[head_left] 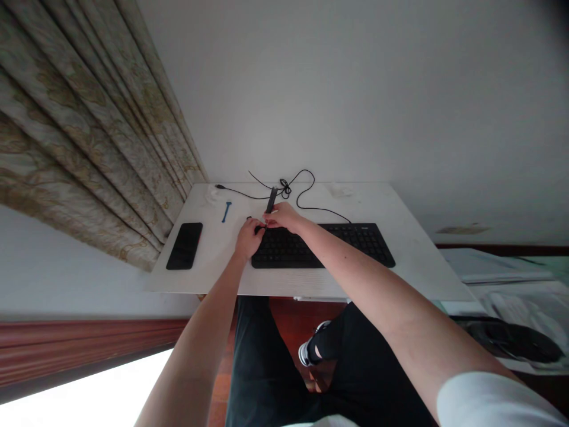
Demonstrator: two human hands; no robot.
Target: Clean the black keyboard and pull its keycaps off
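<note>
Over the far-left corner of a long black plastic keyboard point(284, 250), in the head view, grips a slim dark-grey bar point(271, 200) in the bare right hand point(283, 216), tilted toward the white rectangular table's point(418, 267) far edge. Bends the fingers of the bare left hand point(249, 238) narrowly together at that corner; cannot tell what they hold. Lies along the near edge, that keyboard, crossed by the right forearm point(355, 267). Loops toward the far edge, a thin black cable point(284, 188). Sit toward the left edge, a small blue tool point(226, 212) and, nearer, a black rectangular phone point(184, 246).
</note>
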